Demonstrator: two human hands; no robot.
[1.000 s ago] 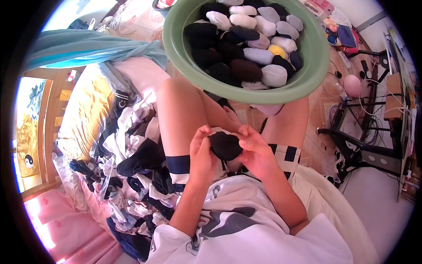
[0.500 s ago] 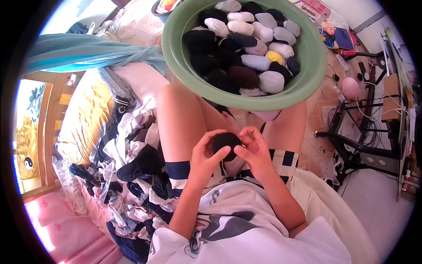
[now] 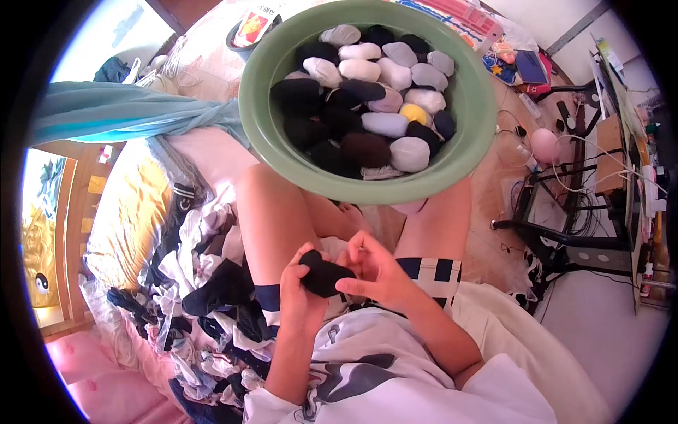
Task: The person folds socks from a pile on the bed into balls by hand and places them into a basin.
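A black sock point(image 3: 323, 274), bunched into a rounded bundle with a narrower right end, is held over my lap. My left hand point(image 3: 299, 288) wraps round its left side, the thumb lying across the top. At its right end, my right hand point(image 3: 373, 272) has its thumb and curled fingers on the fabric. Beyond my hands, a green tub point(image 3: 268, 166) is at my knees. Inside it lie several rolled sock bundles, among them a white one point(image 3: 409, 154), a dark brown one point(image 3: 365, 150) and a yellow one point(image 3: 414, 113).
Left of my legs lies a heap of loose socks and clothes point(image 3: 219, 286), beside a yellow cushion-like bundle point(image 3: 131, 212) and a teal cloth point(image 3: 134, 109). To the right are a black metal frame point(image 3: 544, 233), cables and a pink balloon-like ball point(image 3: 544, 146) on the floor.
The black sock has gone from a round ball to a longer shape. Both hands have moved lower and left in view. The tub also appears lower and left as the view shifts.
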